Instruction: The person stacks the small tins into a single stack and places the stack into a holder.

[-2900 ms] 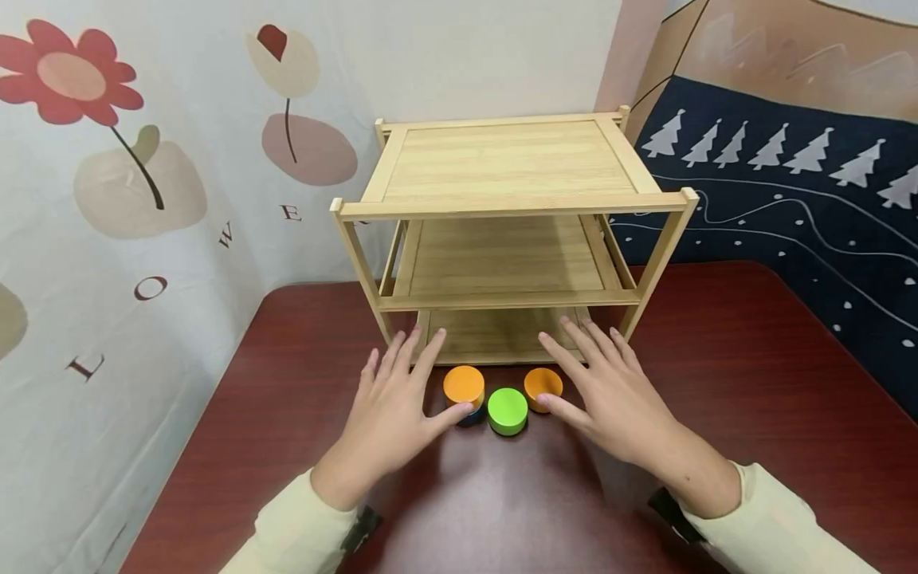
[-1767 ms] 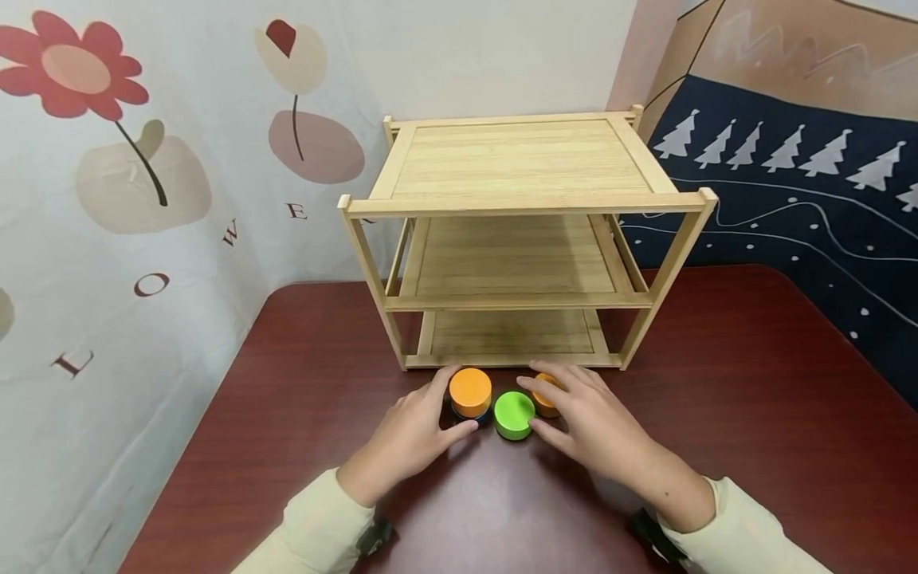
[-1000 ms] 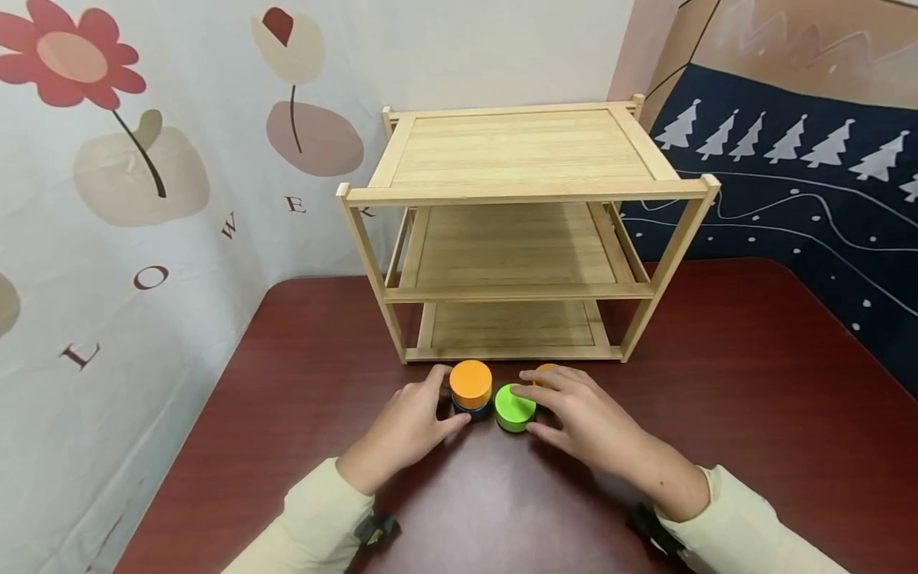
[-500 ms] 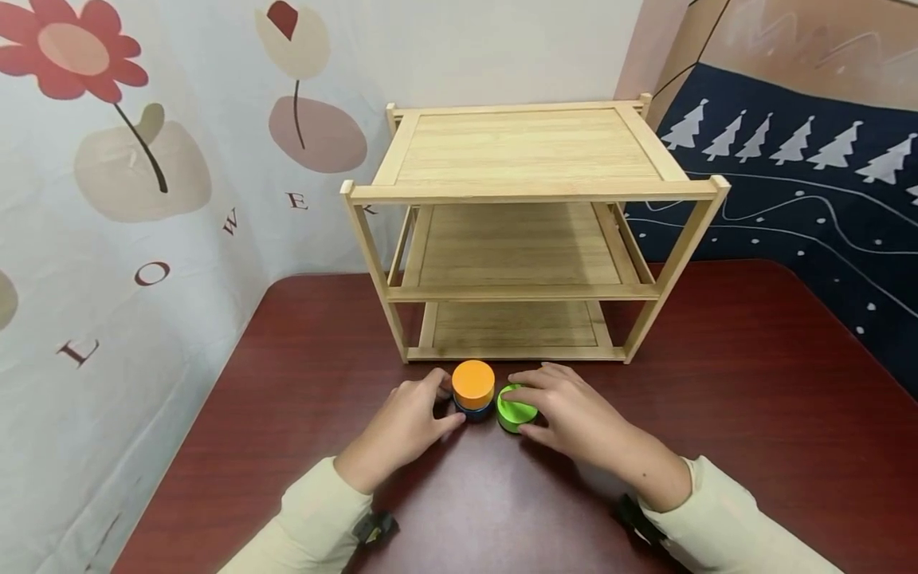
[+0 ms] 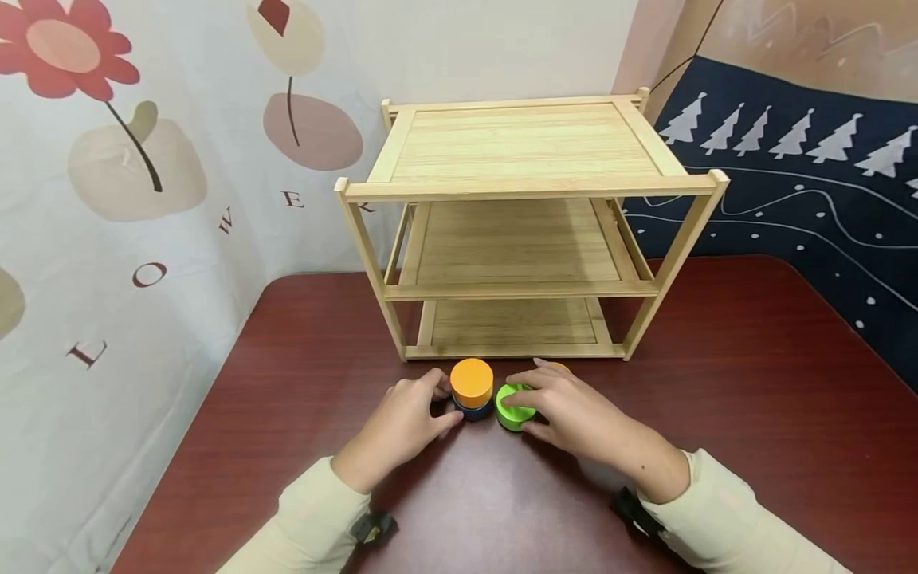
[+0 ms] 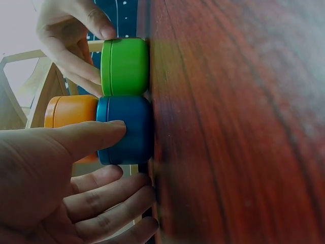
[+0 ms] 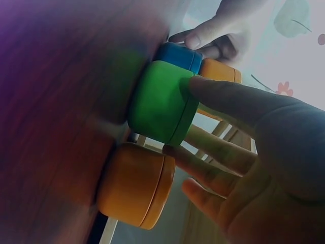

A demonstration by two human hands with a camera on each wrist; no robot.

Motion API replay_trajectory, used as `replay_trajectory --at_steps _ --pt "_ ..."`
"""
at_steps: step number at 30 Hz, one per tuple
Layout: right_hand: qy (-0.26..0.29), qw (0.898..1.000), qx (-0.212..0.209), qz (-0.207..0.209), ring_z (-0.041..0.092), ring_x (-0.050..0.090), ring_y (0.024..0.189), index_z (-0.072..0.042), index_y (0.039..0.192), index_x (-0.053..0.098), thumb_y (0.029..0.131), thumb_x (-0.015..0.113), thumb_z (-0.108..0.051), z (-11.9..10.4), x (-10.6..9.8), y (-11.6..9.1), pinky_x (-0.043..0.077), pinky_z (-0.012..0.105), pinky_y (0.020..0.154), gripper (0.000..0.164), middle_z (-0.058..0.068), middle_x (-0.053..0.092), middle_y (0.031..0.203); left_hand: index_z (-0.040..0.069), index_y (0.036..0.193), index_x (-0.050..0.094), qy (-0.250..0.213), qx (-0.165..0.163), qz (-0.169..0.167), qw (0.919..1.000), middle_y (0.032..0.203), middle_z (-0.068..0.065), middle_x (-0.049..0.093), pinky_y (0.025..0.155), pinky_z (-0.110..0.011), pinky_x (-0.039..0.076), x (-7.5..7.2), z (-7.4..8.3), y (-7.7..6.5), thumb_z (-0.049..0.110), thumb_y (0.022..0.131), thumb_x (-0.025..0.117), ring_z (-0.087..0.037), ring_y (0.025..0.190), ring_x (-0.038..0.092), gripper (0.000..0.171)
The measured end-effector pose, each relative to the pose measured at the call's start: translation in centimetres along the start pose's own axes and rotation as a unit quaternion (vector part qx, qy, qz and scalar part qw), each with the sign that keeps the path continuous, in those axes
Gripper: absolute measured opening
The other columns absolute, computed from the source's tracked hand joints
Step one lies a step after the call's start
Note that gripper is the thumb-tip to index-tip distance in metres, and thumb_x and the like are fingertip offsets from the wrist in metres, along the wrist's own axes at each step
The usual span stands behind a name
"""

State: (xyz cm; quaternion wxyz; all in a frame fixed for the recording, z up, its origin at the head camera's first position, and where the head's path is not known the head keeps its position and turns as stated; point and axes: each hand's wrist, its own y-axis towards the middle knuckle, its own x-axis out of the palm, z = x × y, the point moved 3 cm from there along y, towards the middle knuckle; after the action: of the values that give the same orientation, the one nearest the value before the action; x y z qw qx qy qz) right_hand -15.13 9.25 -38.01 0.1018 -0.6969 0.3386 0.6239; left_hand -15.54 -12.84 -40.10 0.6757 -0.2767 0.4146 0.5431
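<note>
A blue round lidded jar [image 6: 129, 134] stands on the table with an orange jar [image 5: 472, 381] stacked on its lid. A green jar [image 5: 515, 410] stands to their right, close against the blue one in the left wrist view. My left hand [image 5: 402, 426] is at the left side of the stack, thumb over the near side of the blue jar, fingers loosely bent and spread beyond it. My right hand [image 5: 574, 410] is around the green jar, thumb at its lid edge, fingers over and behind it. A second orange jar [image 7: 136, 185] stands behind that hand, mostly hidden in the head view.
Behind the jars stands a light wooden rack [image 5: 531, 191] with three shelves, its lowest front bar close to them. The dark red table [image 5: 287, 359] extends to both sides. Printed cloths [image 5: 179, 175] hang at the left and right.
Both hands have come down from spread above the jars to beside them. My right hand has shifted left over the green jar, covering the second orange one. The jars stay in place.
</note>
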Motion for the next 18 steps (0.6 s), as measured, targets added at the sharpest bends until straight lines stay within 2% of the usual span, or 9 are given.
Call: replay_trajectory --at_steps 7,18 --pt "-0.006 1.0 -0.016 0.001 0.028 0.065 0.115 -0.011 0.109 0.075 0.075 0.087 -0.01 0.07 0.07 -0.03 0.044 0.055 0.107 0.035 0.013 0.069 0.121 0.012 0.101 0.066 -0.001 0.002 0.003 1.0 0.099 -0.004 0.077 0.086 -0.042 0.057 -0.07 -0.07 -0.03 0.027 0.081 0.083 -0.02 0.096 0.074 0.03" --pt "-0.012 1.0 -0.014 -0.012 0.025 0.065 0.118 -0.01 0.111 0.074 0.077 0.086 -0.011 0.06 0.14 -0.06 0.044 0.055 0.107 0.036 0.011 0.069 0.123 0.013 0.102 0.066 0.006 0.0 -0.002 1.0 0.1 -0.003 0.077 0.086 -0.042 0.056 -0.03 -0.1 0.03 0.029 0.082 0.082 -0.021 0.097 0.074 0.03"
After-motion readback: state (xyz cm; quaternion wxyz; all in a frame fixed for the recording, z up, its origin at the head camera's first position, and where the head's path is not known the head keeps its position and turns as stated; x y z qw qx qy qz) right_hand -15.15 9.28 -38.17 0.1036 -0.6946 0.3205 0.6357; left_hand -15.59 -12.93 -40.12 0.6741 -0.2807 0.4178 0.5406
